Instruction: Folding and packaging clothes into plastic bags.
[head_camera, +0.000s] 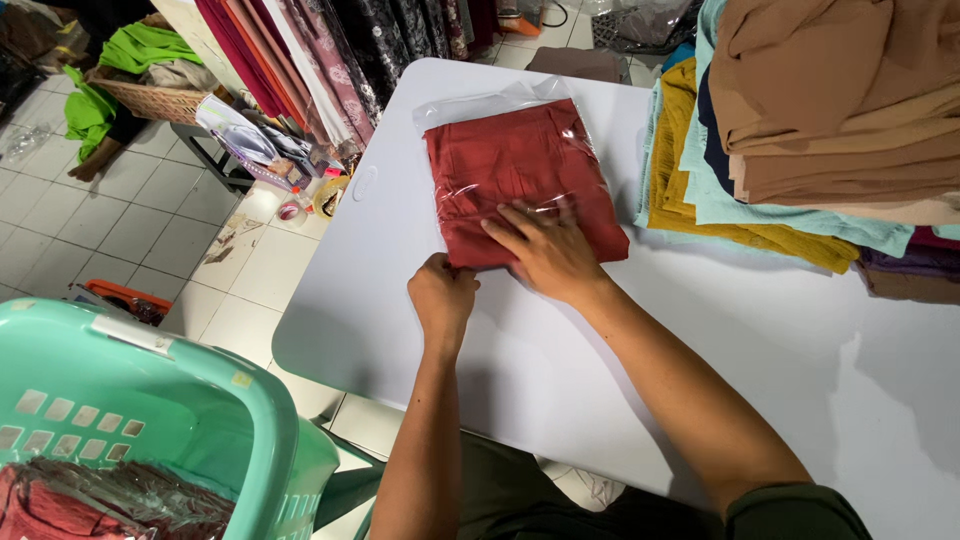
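A single head-worn camera looks steeply down and forward over the white desk (760, 350) from the person's own standpoint at its near edge. It sits close, with both forearms entering from the bottom of the frame; tiled floor (120, 220) shows at left, and a fabric stack (820, 110) at upper right.

We see bright, even overhead light; soft shadows under forearms; glare on plastic bag (520, 160); sharp, slight edge distortion.
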